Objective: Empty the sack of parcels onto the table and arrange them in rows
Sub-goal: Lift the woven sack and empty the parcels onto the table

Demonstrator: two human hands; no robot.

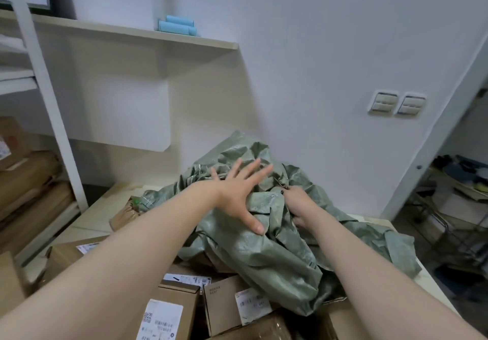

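Note:
A crumpled grey-green woven sack (pixel 269 255) lies heaped over a pile of brown cardboard parcels (pixel 227 308) on the pale table (pixel 87 223). My left hand (pixel 237 191) is spread flat with straight fingers over the top of the sack. To its right, my right hand (pixel 298 205) grips a bunched fold of the sack cloth. Several labelled boxes show below the sack's near edge, and a brown paper parcel (pixel 124 215) pokes out on its left side.
A white shelf frame (pixel 45 94) with stacked brown parcels (pixel 29 181) stands to the left. Blue rolls (pixel 177 25) sit on a wall shelf. Wall switches (pixel 396 103) are on the right, beside a doorway with a cluttered wire rack (pixel 459 207).

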